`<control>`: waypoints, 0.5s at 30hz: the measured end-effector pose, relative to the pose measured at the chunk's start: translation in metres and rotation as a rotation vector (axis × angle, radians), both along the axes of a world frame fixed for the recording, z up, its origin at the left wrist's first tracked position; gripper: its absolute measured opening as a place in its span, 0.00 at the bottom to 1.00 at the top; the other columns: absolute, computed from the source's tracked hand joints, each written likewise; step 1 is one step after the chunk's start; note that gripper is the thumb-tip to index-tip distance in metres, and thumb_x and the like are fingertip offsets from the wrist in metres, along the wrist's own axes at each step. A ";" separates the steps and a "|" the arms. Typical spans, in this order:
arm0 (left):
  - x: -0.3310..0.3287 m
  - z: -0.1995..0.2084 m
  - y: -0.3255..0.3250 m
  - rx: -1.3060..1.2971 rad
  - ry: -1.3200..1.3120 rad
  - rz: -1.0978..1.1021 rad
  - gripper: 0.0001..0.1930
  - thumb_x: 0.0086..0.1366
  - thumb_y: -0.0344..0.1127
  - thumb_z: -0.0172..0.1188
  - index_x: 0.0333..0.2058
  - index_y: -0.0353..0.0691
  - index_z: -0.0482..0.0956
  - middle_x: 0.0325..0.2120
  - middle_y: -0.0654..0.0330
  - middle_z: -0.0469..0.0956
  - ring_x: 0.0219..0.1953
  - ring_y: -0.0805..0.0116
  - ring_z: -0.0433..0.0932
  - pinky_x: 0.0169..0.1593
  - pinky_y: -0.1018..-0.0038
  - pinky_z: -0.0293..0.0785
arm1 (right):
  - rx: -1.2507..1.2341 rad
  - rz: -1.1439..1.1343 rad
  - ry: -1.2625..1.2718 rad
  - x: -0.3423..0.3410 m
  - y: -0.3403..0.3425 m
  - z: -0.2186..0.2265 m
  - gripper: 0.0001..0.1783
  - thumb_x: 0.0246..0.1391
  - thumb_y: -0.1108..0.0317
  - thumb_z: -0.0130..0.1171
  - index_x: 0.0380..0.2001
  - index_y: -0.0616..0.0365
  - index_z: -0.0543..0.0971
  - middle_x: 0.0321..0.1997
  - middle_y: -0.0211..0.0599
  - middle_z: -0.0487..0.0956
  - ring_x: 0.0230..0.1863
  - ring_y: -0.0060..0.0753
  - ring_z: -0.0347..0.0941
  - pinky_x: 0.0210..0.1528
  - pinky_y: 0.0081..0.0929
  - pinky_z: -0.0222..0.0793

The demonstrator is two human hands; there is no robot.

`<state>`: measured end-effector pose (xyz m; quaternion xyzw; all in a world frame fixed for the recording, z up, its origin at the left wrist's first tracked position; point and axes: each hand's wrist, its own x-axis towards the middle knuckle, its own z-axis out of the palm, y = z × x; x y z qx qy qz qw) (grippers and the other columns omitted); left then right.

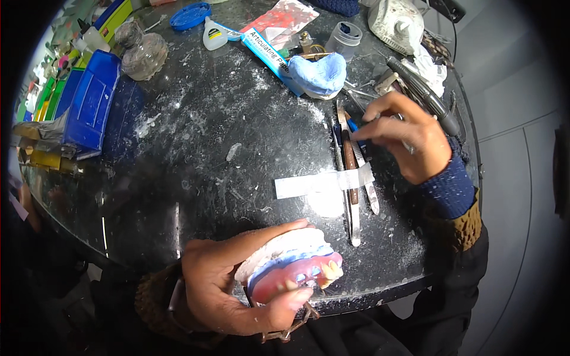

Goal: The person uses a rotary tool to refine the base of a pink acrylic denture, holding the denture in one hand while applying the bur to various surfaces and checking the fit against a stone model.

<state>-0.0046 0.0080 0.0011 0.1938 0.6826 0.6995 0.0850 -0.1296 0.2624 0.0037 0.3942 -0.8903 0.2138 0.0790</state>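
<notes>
Denture model [290, 266] in grip of left hand [208, 279], long axis up-rightward, teeth [331, 271] down-rightward; right hand [418, 139], grip unclear.

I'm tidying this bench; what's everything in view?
Dental model: one, mixed, lower centre
Dental cast: one, mostly blue, upper centre
Slim tools: several, mixed, right
Strip: one, white, by tools
Handpiece: one, dark, upper right
Long packet: one, blue, top
Jar: one, clear, top
Squeeze bottle: one, white, top
Lid: one, blue, top
Housing: one, white, upper right
Bin: one, blue, left
Glass vessel: one, clear, upper left
Remaining clutter: uncounted, mixed, edges
Table: one, black, centre
Left hand: one, around model
Right hand: one, by tools
</notes>
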 end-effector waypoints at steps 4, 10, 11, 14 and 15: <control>0.001 0.004 -0.006 -0.022 -0.134 -0.060 0.29 0.55 0.37 0.60 0.48 0.17 0.65 0.37 0.39 0.78 0.40 0.59 0.80 0.47 0.67 0.76 | 0.087 0.022 0.025 -0.005 0.001 -0.006 0.16 0.33 0.85 0.60 0.28 0.53 0.79 0.37 0.29 0.74 0.39 0.34 0.72 0.38 0.27 0.74; -0.001 0.003 -0.005 -0.044 -0.049 -0.053 0.29 0.54 0.33 0.60 0.50 0.16 0.64 0.37 0.39 0.78 0.40 0.59 0.80 0.47 0.68 0.76 | 0.259 0.095 0.155 -0.012 0.006 -0.003 0.14 0.34 0.84 0.58 0.26 0.54 0.75 0.36 0.29 0.74 0.38 0.35 0.71 0.37 0.28 0.72; -0.001 0.002 -0.004 -0.054 0.031 -0.044 0.30 0.53 0.33 0.61 0.50 0.16 0.64 0.36 0.40 0.78 0.40 0.59 0.80 0.47 0.69 0.76 | 0.247 0.085 0.166 -0.015 0.007 0.000 0.14 0.34 0.84 0.57 0.27 0.54 0.75 0.36 0.29 0.75 0.38 0.35 0.71 0.37 0.27 0.72; -0.003 -0.001 -0.003 -0.054 0.111 -0.027 0.31 0.51 0.33 0.63 0.49 0.16 0.66 0.36 0.40 0.79 0.39 0.60 0.81 0.46 0.72 0.77 | 0.199 0.106 0.127 -0.016 0.008 0.000 0.14 0.34 0.83 0.57 0.27 0.55 0.75 0.36 0.30 0.75 0.37 0.36 0.71 0.37 0.27 0.71; -0.003 0.000 -0.004 -0.067 0.117 -0.014 0.31 0.50 0.33 0.64 0.49 0.16 0.67 0.35 0.41 0.79 0.38 0.60 0.81 0.45 0.73 0.77 | 0.139 0.143 0.085 -0.016 0.007 -0.002 0.14 0.33 0.83 0.58 0.27 0.55 0.76 0.36 0.30 0.76 0.37 0.36 0.70 0.37 0.28 0.71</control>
